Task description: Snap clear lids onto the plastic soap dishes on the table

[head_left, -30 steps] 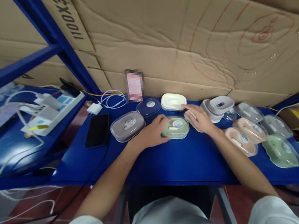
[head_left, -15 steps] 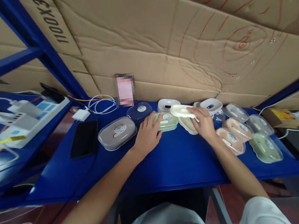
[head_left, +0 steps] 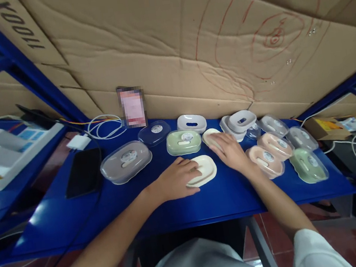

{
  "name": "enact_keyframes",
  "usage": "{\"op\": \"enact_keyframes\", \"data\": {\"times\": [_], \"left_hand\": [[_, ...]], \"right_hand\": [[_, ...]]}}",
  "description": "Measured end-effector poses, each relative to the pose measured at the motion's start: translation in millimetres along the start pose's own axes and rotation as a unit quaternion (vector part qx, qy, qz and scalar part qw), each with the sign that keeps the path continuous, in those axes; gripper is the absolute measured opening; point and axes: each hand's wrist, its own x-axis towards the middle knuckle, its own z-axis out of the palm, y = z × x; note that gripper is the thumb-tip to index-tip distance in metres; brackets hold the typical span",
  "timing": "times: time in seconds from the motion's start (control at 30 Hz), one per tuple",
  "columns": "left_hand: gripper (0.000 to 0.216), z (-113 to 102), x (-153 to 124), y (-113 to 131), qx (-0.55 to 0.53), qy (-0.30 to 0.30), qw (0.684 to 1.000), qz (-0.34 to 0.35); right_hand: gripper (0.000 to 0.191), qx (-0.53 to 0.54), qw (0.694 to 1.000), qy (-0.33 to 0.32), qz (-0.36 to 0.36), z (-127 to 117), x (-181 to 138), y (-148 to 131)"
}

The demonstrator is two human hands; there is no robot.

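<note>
My left hand (head_left: 179, 178) grips a cream oval plastic dish (head_left: 207, 167) near the middle of the blue table, fingers over its left side and thumb at the near edge. My right hand (head_left: 230, 150) closes over a second cream oval piece (head_left: 210, 138) farther back; fingers cover much of it. Just behind my left hand sits a green oval box (head_left: 183, 142) under a clear cover with a round label. Behind that lies a white oval piece with a slot (head_left: 192, 124). A grey covered box (head_left: 127, 162) stands farther left, beside a dark blue one (head_left: 154, 133).
Right of my right hand are white slotted pieces (head_left: 243, 121), peach boxes (head_left: 266, 161), a green box (head_left: 308, 165) and grey boxes. At left lie a black phone (head_left: 83, 172) and a white charger (head_left: 79, 141). A cardboard wall (head_left: 152, 44) stands behind the table (head_left: 182, 212).
The cream dish, earlier lifted in my right hand, is now lower and nearer me in my left hand. My left hand left the green box; my right hand moved onto the other cream piece.
</note>
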Motion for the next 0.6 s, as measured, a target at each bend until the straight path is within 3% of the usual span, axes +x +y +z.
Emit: {"op": "enact_keyframes", "data": {"times": [0.07, 0.17, 0.27, 0.37, 0.47, 0.6], "left_hand": [[0.038, -1, -1, -3, -0.026, -0.004, 1.000, -0.008], [0.040, -3, -3, -7, -0.056, -0.007, 0.998, -0.031], [0.048, -6, -4, -9, -0.052, -0.007, 0.997, -0.054], [0.062, -8, -4, -10, -0.001, 0.016, 0.997, -0.073], [0.076, -12, -4, -10, 0.073, 0.050, 0.990, -0.106], [0.078, -15, -1, -7, 0.099, 0.068, 0.982, -0.145]], "right_hand": [[0.050, -0.027, 0.999, 0.015, 0.023, 11, 34, 17], [0.042, -0.021, 1.000, -0.013, 0.017, 28, 80, 31], [0.036, -0.016, 0.999, 0.011, 0.035, 29, 96, 29], [0.042, -0.009, 0.994, 0.092, 0.051, 13, 63, 12], [0.033, 0.001, 0.987, 0.160, 0.025, -4, -3, -11], [0.029, -0.041, 0.991, 0.126, -0.012, -5, -73, -35]]}}
